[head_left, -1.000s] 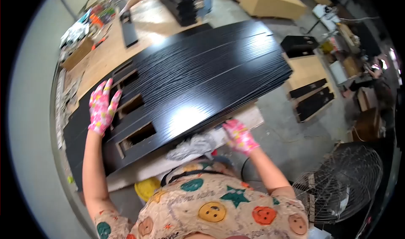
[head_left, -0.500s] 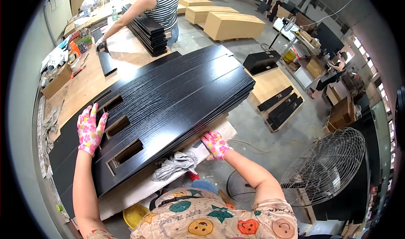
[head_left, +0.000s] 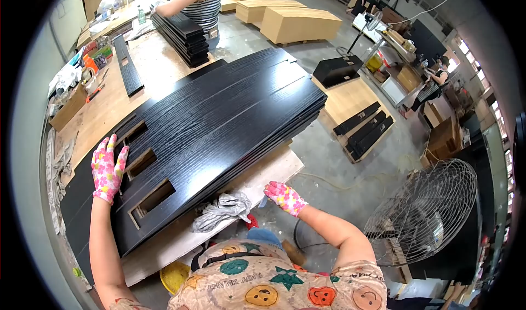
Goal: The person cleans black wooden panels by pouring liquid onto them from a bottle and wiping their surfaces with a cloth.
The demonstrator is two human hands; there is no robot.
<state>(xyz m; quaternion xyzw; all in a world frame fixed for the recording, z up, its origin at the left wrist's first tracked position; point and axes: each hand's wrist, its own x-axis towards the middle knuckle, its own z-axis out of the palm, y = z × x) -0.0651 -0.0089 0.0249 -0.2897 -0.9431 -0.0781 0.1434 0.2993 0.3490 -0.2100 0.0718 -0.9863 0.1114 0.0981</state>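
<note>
My left hand (head_left: 108, 168), in a pink flowered glove, lies spread on the stack of black wood-grain panels (head_left: 219, 110), beside their rectangular cutouts (head_left: 156, 196). The panels rest on a pale workbench board (head_left: 276, 170) and are slightly fanned along the right end. At that board's front edge is my right hand (head_left: 286, 198), gloved alike, its fingers stretched out and apart from the panels. Nothing shows in its grasp, though its palm side is hidden. A crumpled grey rag (head_left: 223, 212) lies on the board between the panels and me.
A standing fan (head_left: 422, 214) is at my right. Across the bench a co-worker (head_left: 200, 6) stands by stacked black strips (head_left: 181, 33); one cut-out strip (head_left: 129, 72) lies nearer. Black pieces (head_left: 364, 126) rest on a low wooden board. A yellow bucket (head_left: 175, 277) sits below.
My right hand has come away from the panels' front edge, toward me. My left hand stays on the panels. The co-worker's hand has left the single strip for the stacked strips.
</note>
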